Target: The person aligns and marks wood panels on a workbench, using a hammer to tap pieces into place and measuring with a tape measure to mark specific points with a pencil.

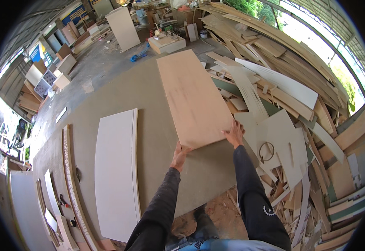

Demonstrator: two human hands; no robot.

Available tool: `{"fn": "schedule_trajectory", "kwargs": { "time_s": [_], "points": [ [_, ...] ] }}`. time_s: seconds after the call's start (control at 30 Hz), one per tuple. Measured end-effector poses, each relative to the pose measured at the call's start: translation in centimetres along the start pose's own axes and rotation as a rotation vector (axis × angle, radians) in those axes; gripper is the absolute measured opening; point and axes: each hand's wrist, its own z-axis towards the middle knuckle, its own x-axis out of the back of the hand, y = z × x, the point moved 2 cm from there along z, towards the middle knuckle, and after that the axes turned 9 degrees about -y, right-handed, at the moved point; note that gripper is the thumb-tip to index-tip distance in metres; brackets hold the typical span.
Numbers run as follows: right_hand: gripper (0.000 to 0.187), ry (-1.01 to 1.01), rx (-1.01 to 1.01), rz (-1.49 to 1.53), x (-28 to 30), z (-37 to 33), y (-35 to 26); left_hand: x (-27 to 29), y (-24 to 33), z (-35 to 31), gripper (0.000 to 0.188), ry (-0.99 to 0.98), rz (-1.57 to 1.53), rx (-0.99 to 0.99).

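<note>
Both hands grip the near end of a long tan wooden board (pixel 195 98) with dark smudges on its face. My left hand (pixel 179 157) is closed on its near left corner, thumb on top. At the near right corner my right hand (pixel 235 134) holds the edge, its fingers partly under the board. The board reaches away from me over a large grey-brown work surface (pixel 149 83). Left of it lies a white panel (pixel 116 171) with a dark line along its right side. Whether the board's far end rests on the surface I cannot tell.
A long narrow strip (pixel 68 180) and small tools (pixel 63 201) lie at the left of the surface. Along the right is a heap of board offcuts (pixel 274 138). A pale box-like piece (pixel 167 43) and a blue hose (pixel 139 54) are on the floor beyond.
</note>
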Motion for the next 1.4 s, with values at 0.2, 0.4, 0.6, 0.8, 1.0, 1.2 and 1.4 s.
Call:
{"fn": "schedule_trajectory", "kwargs": {
  "time_s": [0.2, 0.4, 0.6, 0.8, 1.0, 1.2, 1.4],
  "points": [
    [0.108, -0.170, -0.157, 0.006, 0.5, -4.1, -0.4, -0.5, -3.6, -2.7, 0.076, 0.354, -0.133, 0.081],
    [0.078, -0.160, -0.182, 0.058, 1.0, -14.8, 4.6, -2.8, -3.4, -14.8, 0.039, 0.566, -0.297, 0.406],
    [0.035, -0.723, -0.184, 1.019, 3.4, -30.2, 5.9, -4.1, -3.0, -32.4, 0.024, 0.601, -0.593, 0.078],
    [0.035, -0.926, -0.153, 1.403, 1.5, -39.1, 6.3, -7.3, -4.1, -44.8, 0.021, 0.767, -0.844, -0.277],
    [0.037, -0.844, -0.186, 1.467, 0.4, -38.2, 2.8, -10.8, -5.6, -52.9, 0.024, 0.777, -0.932, -0.549],
    [0.049, -0.535, -0.001, 1.258, -2.0, -43.2, 0.4, -10.4, -3.8, -60.0, 0.025, 0.727, -0.734, -0.679],
    [0.045, -0.601, 0.058, 1.213, -4.8, -49.8, -9.5, -5.1, -4.3, -68.9, 0.028, 0.847, -0.749, -0.799]
  ]
}}
